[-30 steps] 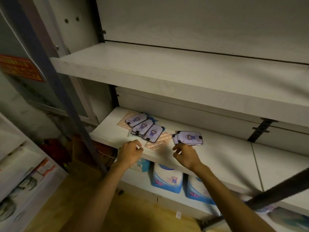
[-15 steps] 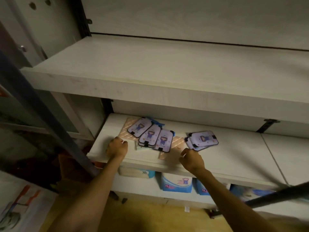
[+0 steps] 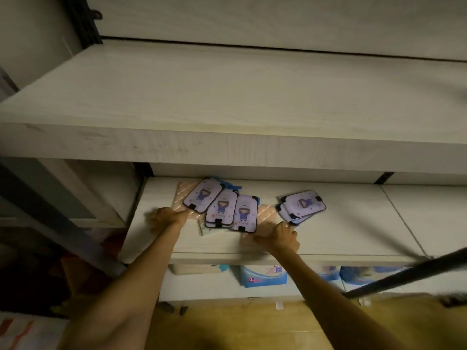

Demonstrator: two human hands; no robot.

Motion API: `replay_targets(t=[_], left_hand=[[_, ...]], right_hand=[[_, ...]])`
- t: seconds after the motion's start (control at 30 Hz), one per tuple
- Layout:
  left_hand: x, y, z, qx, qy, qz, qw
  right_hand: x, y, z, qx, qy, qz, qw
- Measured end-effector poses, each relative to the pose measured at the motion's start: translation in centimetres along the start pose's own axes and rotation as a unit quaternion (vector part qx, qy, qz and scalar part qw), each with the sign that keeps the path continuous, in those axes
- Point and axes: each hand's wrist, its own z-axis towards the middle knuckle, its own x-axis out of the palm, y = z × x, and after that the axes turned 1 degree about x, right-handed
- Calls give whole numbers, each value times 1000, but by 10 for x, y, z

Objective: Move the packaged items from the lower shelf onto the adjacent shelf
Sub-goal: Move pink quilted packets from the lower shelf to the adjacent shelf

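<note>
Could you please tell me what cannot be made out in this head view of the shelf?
- Left hand: motion-blurred, grip unclear.
- Right hand: fingers curled, contact with the right stack unclear.
- Stack count: packs overlap.
- Pink pad: mostly covered by packs.
- Packages below: cut off by the shelf edge.

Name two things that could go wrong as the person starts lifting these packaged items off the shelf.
The fanned packets overlap loosely on a pink quilted pack; pulling that pack from under them may well spill them. The right hand sits at the corner of the small stack, so a one-corner lift could let its packets slide apart.
</note>
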Motion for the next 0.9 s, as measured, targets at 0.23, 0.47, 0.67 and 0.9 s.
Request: replay_targets(t=[0.23, 0.47, 0.67, 0.9], left_hand=[[-14, 3, 21, 0, 32, -180, 983], [-21, 3, 20, 1, 134, -276, 952], [-28, -8, 13, -18, 117, -312, 943], [-59, 11, -2, 102, 32, -227, 968]], right_hand=[[-1, 7, 9, 23, 9, 23, 999], [-5, 6, 9, 36, 40, 61, 997], [-12, 7, 9, 10, 62, 36, 997], [-4, 22, -1, 56, 45, -28, 997]])
